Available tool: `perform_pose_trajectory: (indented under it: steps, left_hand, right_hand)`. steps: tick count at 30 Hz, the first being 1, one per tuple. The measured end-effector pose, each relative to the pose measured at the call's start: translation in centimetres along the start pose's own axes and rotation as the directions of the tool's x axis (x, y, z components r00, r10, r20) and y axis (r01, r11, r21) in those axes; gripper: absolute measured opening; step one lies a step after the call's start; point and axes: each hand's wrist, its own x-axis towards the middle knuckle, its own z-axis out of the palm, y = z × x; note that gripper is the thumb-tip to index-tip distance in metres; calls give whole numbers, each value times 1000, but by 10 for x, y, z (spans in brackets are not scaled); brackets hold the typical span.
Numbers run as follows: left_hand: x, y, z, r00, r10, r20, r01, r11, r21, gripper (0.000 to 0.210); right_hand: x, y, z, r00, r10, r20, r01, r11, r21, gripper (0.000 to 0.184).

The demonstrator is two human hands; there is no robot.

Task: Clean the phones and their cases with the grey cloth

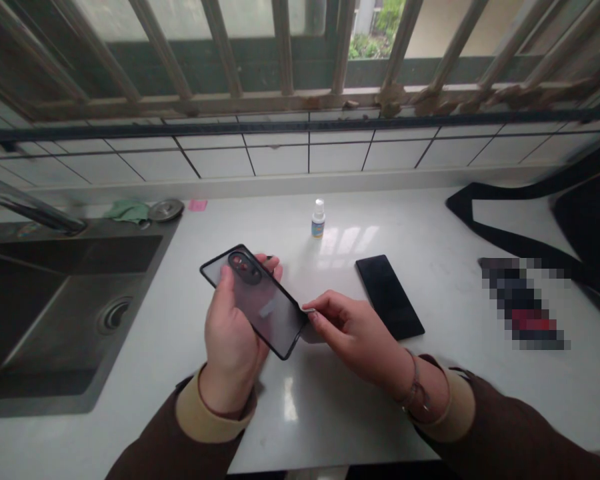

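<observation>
At the far left, the sink [135, 313] is set into the white table [170, 333], with a green cloth [130, 211] and a metal strainer [166, 209] placed at its far right corner. Next along, the phone case [275, 313], clear with a black rim, is held above the table in front of the wearer, between the sink and the phone. By the left hand [233, 340] it is grasped along its length: the thumb is laid on the upward face near the camera cutout, and fingertips are seen past the far edge. The long axis is run diagonally, the cutout end pointed away and to the left, the other end near and to the right. Whether the inner or outer face is turned up cannot be told. Beyond the case, a small bottle [318, 223] is stood upright. At the case's right corner, a small pale item [308, 309] is pinched between thumb and index finger of the right hand [360, 333]; its nature cannot be made out. The step in hand is judged to be work on that corner; for the next move, a steady left grip and a light right pinch seem called for. Further right, the phone [393, 293] is laid flat, dark face up, and a black strap [461, 203] is seen beyond it.
</observation>
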Motion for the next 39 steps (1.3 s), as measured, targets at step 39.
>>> perform_pose_trajectory:
  steps: [39]
  left_hand:
    - [-13,-21,-22,519,-768,375,536,635,557,70]
  right_hand:
    - [-5,-10,-16,854,-495,-162,389,813,-433,22]
